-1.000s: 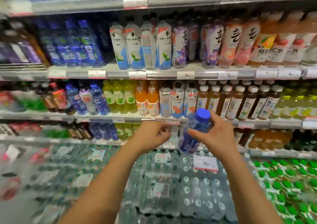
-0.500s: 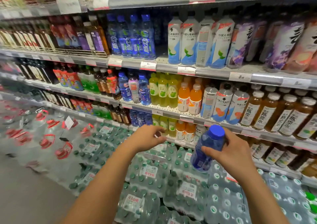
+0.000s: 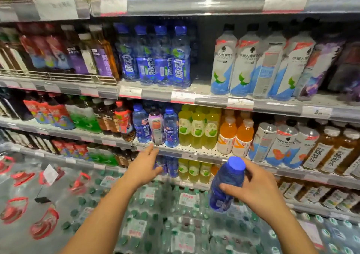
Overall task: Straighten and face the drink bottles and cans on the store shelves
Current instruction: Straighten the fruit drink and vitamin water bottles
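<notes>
Head camera: a person's right hand (image 3: 255,190) grips a blue-capped bottle (image 3: 226,185) around its middle, fingers wrapped behind and thumb across the front, the bottle tilted with its cap toward the shelves and held clear of them. The left hand (image 3: 142,171), empty with fingers spread, reaches toward the front edge of the middle shelf (image 3: 194,153), its fingertips just short of a small group of blue and purple bottles (image 3: 155,126). Over the past second the view has swung left along the aisle, and the left hand, which was up beside the bottle, has let go and stretched forward. That suggests the carried bottle belongs with its look-alikes there, and the free hand is likely about to clear or steady a slot. The bottle sits low and to the right of that group, well apart from it, above the stacked water packs (image 3: 175,214).
</notes>
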Demonstrator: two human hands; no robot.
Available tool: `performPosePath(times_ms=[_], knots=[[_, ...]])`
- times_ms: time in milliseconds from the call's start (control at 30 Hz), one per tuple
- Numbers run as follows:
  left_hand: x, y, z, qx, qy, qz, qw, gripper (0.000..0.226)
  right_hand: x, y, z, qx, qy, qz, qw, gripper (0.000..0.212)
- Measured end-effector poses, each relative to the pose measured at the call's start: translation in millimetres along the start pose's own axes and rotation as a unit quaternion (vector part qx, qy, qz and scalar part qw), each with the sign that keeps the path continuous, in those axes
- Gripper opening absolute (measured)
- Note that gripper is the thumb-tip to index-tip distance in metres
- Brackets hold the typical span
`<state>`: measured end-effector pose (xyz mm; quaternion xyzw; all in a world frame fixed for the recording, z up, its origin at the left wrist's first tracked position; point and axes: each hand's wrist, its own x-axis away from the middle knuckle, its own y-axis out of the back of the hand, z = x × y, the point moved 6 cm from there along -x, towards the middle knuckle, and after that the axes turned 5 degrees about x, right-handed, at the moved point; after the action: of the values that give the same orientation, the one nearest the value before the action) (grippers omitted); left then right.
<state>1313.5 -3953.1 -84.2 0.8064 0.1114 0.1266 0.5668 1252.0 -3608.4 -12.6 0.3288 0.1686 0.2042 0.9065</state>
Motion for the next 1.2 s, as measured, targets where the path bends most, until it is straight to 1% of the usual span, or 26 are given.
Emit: performPosePath(times_ms=[133,267,367,433,500,633,767,900,967,1067,1200], knots=[[-65,27,24,0.016,-0.043,-0.092,0.995,0.096,-31,-17,31,-0.008,-0.021,-0.029,0.999,0.061],[-117,58,30,0.061,-0.046,-0.162,0.984,0.099,-44,-26,46,0.015,-0.023,-0.053,0.998,0.069],[-143,69,29,0.104,-0.032,-0.182,0.977,0.092,-47,-32,48,0.036,-0.034,-0.045,0.998,0.066],[-153,76,30,0.133,0.004,-0.202,0.970,0.082,-47,-36,45,0.048,-0.040,-0.034,0.997,0.067],[-156,82,31,0.150,0.016,-0.225,0.963,0.070,-47,-40,43,0.059,-0.044,-0.031,0.997,0.069],[-152,84,33,0.166,-0.017,-0.240,0.956,0.044,-51,-46,42,0.058,-0.056,-0.031,0.996,0.066],[-127,78,39,0.184,-0.045,-0.257,0.948,0.032,-59,-57,48,0.059,-0.054,-0.024,0.997,0.065],[-97,82,53,0.215,-0.034,-0.295,0.930,0.028,-75,-76,59,0.059,-0.036,-0.001,0.998,0.060],[-80,92,57,0.235,-0.046,-0.310,0.920,0.027,-86,-88,67,0.055,-0.023,0.008,0.998,0.059],[-49,107,62,0.295,-0.060,-0.306,0.903,0.027,-105,-108,79,0.039,-0.008,0.015,0.999,0.060],[-6,103,79,0.340,-0.019,-0.289,0.895,0.027,-128,-132,90,0.001,-0.011,-0.009,1.000,0.063]])
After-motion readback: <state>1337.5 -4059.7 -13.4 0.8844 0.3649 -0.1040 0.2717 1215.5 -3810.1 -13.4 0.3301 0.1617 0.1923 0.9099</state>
